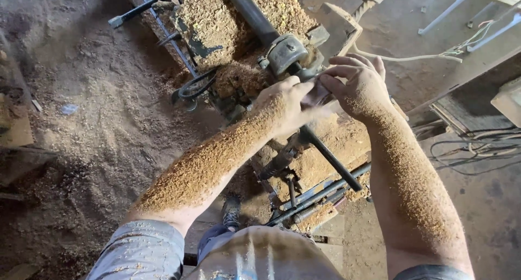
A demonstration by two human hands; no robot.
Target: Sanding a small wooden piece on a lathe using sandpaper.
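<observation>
Both hands [325, 95] around lathe workpiece [316, 97]

Packages: none in view — only sawdust-covered machinery and floor
Labels: none legible or visible
Signs, screens: none — not seen anywhere

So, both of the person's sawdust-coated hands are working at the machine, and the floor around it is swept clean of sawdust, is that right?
Not quite: the head view shows the left hand and right hand at the sawdust-caked wood lathe, but the floor is thickly covered in sawdust.

A woodworking workshop: sawdust-heaped lathe [255, 46], sawdust-strewn floor [103, 122], loose cables [477, 150].
</observation>
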